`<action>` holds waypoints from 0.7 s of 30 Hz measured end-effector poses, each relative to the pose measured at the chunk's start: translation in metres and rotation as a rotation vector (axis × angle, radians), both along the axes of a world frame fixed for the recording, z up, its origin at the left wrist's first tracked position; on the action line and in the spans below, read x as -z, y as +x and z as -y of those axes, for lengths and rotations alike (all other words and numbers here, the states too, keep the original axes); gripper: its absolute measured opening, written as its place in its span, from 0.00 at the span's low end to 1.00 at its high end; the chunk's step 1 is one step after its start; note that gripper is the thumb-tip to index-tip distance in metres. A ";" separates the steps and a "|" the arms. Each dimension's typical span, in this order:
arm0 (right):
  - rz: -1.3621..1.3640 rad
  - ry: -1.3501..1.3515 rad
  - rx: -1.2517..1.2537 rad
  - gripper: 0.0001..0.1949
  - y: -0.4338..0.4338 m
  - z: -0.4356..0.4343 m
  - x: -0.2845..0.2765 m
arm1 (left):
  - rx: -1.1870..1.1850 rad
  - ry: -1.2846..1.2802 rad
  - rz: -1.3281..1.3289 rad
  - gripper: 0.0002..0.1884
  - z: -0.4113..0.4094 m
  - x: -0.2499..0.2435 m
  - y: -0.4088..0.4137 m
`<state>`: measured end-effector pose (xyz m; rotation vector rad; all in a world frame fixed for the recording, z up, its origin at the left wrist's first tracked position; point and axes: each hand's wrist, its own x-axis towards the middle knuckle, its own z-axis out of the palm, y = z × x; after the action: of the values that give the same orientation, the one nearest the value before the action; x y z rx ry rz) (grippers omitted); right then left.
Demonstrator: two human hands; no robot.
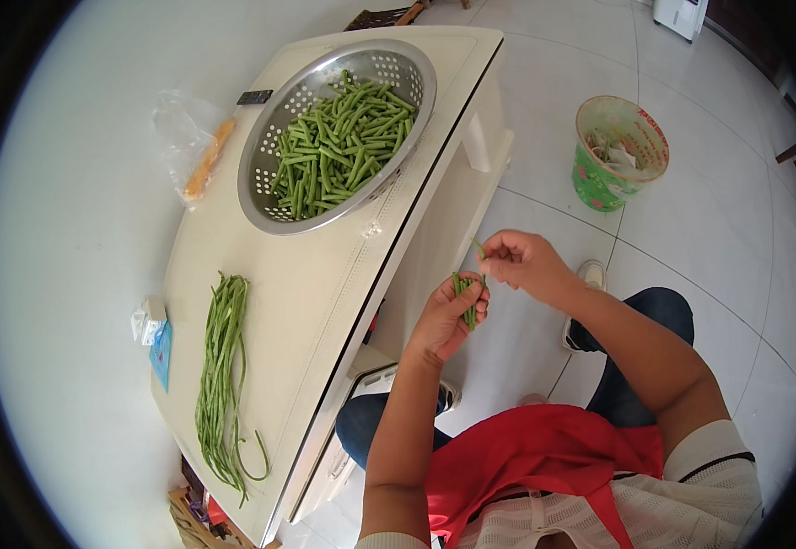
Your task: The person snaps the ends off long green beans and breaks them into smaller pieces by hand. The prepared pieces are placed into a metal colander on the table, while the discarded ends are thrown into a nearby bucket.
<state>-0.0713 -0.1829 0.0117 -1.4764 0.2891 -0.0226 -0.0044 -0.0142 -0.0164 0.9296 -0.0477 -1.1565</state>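
Observation:
My left hand is closed around several short green bean pieces, off the table's front edge. Just above and to the right, my right hand pinches a thin green bean end between thumb and fingers. A large perforated steel colander on the table holds a heap of cut green beans. Nearer the lower left lies a bundle of long whole yardlong beans, with one bean curling out at its lower end.
The cream table has a dark-lined edge. A remote control, a bagged bread-like stick and a tissue pack lie along its far side. On the tiled floor stands a green patterned bin with scraps inside.

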 end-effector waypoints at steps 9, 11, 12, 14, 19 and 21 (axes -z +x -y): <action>0.170 -0.067 -0.107 0.06 -0.001 0.001 0.002 | -0.019 0.141 0.169 0.07 0.002 -0.008 -0.004; 0.069 -0.048 -0.142 0.05 -0.002 0.003 -0.002 | -0.016 0.194 0.216 0.07 0.003 -0.009 -0.006; 0.020 -0.038 -0.158 0.05 -0.002 0.004 -0.005 | -0.014 0.221 0.242 0.07 0.003 -0.011 -0.006; 0.000 0.027 -0.118 0.05 0.000 0.005 -0.005 | -0.041 0.234 0.278 0.07 0.002 -0.010 -0.006; -0.160 0.511 0.028 0.06 0.001 0.004 0.023 | -0.220 0.196 0.810 0.06 0.010 -0.032 -0.019; -0.279 0.560 0.105 0.06 0.003 -0.001 0.038 | -0.208 0.013 1.102 0.06 0.007 -0.050 -0.024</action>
<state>-0.0686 -0.1816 -0.0261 -0.9039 0.5506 0.1700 -0.0285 -0.0210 0.0333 1.4476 -0.8103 -0.3438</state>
